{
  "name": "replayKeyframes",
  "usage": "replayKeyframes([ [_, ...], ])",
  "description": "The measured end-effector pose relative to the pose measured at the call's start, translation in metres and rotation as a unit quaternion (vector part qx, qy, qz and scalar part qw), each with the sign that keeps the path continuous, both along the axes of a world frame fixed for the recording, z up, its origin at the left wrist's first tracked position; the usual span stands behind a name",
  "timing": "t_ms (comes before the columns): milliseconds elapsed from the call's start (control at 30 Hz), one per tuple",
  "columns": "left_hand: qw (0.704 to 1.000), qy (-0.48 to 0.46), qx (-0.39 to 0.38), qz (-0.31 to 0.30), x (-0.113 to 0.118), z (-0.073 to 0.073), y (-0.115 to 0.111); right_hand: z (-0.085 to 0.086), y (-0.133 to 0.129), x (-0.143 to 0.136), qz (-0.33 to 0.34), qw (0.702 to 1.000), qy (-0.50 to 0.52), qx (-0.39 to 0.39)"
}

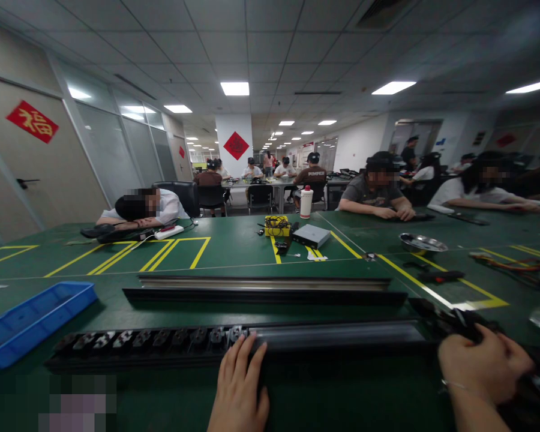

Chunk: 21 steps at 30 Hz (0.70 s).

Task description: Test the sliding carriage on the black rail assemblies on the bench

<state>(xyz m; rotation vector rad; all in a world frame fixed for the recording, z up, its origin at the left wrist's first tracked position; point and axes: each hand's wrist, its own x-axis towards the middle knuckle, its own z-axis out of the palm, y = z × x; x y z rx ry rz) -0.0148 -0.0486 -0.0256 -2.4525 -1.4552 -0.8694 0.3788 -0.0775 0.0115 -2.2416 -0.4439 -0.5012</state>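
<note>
A long black channel rail point(342, 337) lies crosswise in front of me on the green table. Its left half holds a row of several black and grey block-like parts point(162, 339); the right half shows a bare, shiny trough. My left hand point(240, 384) rests with outstretched fingers on the rail's near edge, its fingertips beside the last part of the row. Off the rail's right end, my right hand point(483, 366) is closed among a heap of black parts point(432, 315). What its fingers hold is dark and hard to make out.
Two more long rails point(265, 294) lie behind. A blue tray point(40, 318) sits left, a metal bowl point(423, 243) right. Farther back are a grey box point(312, 236), a yellow box with cables point(278, 225) and a white bottle point(306, 202). Several people sit around the tables.
</note>
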Motion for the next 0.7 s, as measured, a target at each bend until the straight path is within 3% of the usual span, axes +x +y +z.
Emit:
replayKeyframes([
  [100, 0.999, -0.021, 0.008, 0.024, 0.001, 0.001, 0.001, 0.007, 0.003, -0.012, 0.041, 0.998, -0.016, 0.051],
  [200, 0.999, -0.023, 0.007, 0.035, 0.001, 0.0, 0.003, 0.004, 0.013, -0.021, 0.144, 0.987, -0.064, 0.015],
  [300, 0.999, -0.008, 0.004, 0.036, 0.003, -0.001, 0.003, -0.005, 0.026, -0.035, 0.288, 0.948, -0.131, -0.031],
  [400, 0.999, -0.001, 0.003, 0.049, 0.004, -0.001, 0.002, -0.011, 0.037, -0.059, 0.378, 0.909, -0.14, -0.105],
  [533, 0.999, 0.002, -0.006, 0.054, 0.005, -0.001, 0.001, -0.008, 0.04, -0.089, 0.416, 0.875, -0.107, -0.224],
  [700, 0.999, -0.008, -0.012, 0.033, 0.004, 0.0, 0.001, -0.002, 0.038, -0.097, 0.408, 0.871, -0.09, -0.26],
])
